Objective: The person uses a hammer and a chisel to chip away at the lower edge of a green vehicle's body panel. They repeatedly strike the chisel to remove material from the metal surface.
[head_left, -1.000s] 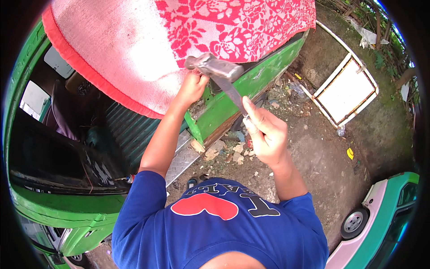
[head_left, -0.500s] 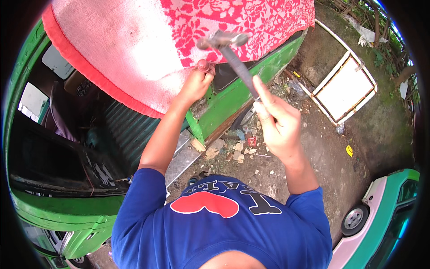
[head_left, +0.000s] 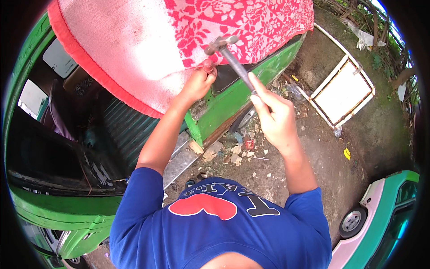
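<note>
head view: gripping a hammer (head_left: 238,68) by the handle in the curled right hand (head_left: 274,116) — held near a round-topped red tool (head_left: 208,65), apart from it. clutching that tool in the curled left hand (head_left: 197,85) (hidden at its lower end) — at the edge of a red-and-pink cloth (head_left: 121,40) draped over a green vehicle (head_left: 219,115), left of a white panel (head_left: 342,92).

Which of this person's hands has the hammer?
The right hand: it grips the hammer by its handle. The left hand instead holds a reddish, round-ended piece against the green vehicle's side.
</note>
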{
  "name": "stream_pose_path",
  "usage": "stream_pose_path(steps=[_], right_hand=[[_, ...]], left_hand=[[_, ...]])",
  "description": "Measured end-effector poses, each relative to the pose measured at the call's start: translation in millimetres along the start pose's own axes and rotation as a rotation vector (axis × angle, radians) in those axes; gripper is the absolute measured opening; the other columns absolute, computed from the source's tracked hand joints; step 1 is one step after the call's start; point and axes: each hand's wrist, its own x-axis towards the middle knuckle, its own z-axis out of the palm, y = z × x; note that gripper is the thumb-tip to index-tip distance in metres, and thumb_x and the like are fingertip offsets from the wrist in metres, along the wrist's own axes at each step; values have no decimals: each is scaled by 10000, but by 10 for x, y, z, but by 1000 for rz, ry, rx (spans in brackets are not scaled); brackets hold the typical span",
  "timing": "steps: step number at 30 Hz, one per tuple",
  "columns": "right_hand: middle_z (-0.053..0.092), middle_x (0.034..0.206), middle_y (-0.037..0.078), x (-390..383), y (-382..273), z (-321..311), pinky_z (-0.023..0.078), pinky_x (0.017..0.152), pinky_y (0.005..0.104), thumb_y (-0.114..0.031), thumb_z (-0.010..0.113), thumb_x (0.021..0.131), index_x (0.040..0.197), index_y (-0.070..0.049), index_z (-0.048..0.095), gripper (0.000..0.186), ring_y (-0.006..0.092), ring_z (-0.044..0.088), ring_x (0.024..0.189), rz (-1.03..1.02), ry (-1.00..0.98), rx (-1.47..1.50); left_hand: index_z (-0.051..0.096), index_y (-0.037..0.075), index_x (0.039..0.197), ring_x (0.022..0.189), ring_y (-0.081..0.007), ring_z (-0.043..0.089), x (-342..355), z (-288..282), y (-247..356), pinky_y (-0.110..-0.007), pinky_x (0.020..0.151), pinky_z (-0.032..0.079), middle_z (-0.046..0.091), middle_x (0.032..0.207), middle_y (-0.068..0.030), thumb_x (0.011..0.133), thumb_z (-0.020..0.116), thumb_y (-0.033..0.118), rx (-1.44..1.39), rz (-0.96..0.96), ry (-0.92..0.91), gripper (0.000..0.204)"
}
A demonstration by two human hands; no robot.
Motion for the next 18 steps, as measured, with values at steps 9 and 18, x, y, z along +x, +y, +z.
stream_pose_path(steps=[9, 18], right_hand=[[507, 636, 109, -32, 128, -21, 430, 540, 294, -29, 632, 901, 1372, -152, 557, 493, 158, 442, 523, 85, -50, 4], [522, 657, 32, -192, 244, 145, 402, 537, 254, -55, 619, 926, 1365, -106, 559, 446, 76, 416, 571, 30, -83, 27]], left_hand=[[513, 15, 827, 771, -157, 520, -18, 40, -2, -319, 700, 448, 522, 819, -52, 923, 472, 61, -92, 14, -19, 115], [537, 9, 961, 831, -250, 575, 9, 168, 46, -400, 799, 474, 567, 852, -119, 960, 490, 132, 61, 64, 55, 131]])
